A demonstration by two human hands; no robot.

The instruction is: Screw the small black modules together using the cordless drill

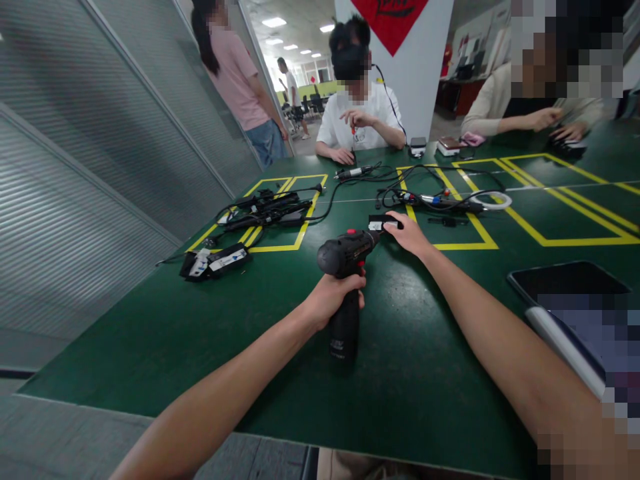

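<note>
My left hand [333, 299] is wrapped round the grip of a black cordless drill [345, 257] with red buttons. The drill stands upright over the green table, and its chuck points away and to the right. In my right hand [411, 235] is a small black box [377, 223] with a white label, held by the fingers at its right end. The drill's tip is right at the near side of this box; whether they touch I cannot tell.
Black adapters and cables [270, 212] lie piled at the left, near black packages [215, 261] with white labels. More tools and cables [430, 200] lie beyond my right hand. A dark tablet [565, 280] rests at right. Across the green table [280, 393] sit two people.
</note>
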